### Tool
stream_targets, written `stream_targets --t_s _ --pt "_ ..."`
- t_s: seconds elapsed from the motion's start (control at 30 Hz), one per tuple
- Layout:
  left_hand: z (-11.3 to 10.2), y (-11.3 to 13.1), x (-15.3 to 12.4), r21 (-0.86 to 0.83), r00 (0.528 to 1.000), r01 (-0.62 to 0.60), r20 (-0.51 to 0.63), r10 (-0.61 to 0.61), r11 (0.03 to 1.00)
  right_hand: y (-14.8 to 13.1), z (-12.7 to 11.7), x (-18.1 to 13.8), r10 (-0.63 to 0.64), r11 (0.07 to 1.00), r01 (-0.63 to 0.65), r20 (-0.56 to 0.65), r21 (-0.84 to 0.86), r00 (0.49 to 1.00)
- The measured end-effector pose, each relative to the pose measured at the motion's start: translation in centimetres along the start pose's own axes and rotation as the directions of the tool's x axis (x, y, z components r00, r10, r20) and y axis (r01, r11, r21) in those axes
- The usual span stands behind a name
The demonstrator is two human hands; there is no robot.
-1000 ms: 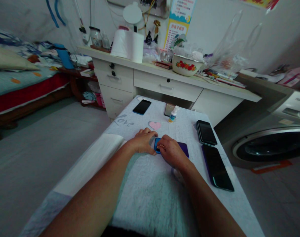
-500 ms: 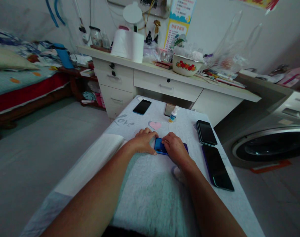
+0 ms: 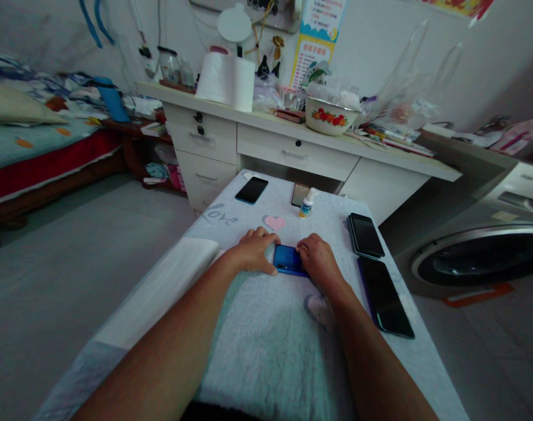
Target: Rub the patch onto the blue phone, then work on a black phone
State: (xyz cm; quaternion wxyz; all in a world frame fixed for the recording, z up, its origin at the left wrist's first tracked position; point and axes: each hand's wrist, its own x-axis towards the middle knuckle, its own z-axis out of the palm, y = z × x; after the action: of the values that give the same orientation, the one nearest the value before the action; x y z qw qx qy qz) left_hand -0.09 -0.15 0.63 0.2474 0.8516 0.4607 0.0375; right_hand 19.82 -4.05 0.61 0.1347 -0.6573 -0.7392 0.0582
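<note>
A blue smartphone (image 3: 287,261) lies back up on the cloth-covered table, its right end hidden by my right hand. My left hand (image 3: 256,251) braces its left end, thumb at the near corner and index finger at the far corner. Over the right part of the phone my right hand (image 3: 319,261) is closed, fingertips pinched against its back. A small pale bit shows at those fingertips, too little to name. Beyond the phone stands a small white spray bottle (image 3: 306,206) with a blue and yellow label.
A dark phone (image 3: 252,190) lies at the far left and another phone (image 3: 300,195) behind the bottle. On the right are stacked phones (image 3: 366,235) and a larger black-screened device (image 3: 386,298). A white desk (image 3: 266,137) stands behind, a washing machine (image 3: 481,234) at right.
My right hand has slid to the right along the phone, uncovering more of its blue back. My left hand keeps its place at the left end.
</note>
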Motion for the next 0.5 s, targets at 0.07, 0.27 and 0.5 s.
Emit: stream_targets --t_s 0.07,0.27,0.5 --pt "0.0 0.1 0.0 0.006 1.0 0.003 0.0 -0.003 1.0 0.1 0.1 0.1 0.007 1.0 -0.007 -0.005 -0.003 1.0" --pt "-0.1 0.1 0.0 0.002 1.0 0.008 0.003 -0.008 1.0 0.7 0.2 0.4 0.044 0.999 -0.044 0.008 -0.013 0.999" --pt "-0.1 0.1 -0.2 -0.013 1.0 0.004 -0.008 -0.004 1.0 1.2 -0.2 0.3 0.073 0.995 -0.073 -0.001 -0.062 0.997"
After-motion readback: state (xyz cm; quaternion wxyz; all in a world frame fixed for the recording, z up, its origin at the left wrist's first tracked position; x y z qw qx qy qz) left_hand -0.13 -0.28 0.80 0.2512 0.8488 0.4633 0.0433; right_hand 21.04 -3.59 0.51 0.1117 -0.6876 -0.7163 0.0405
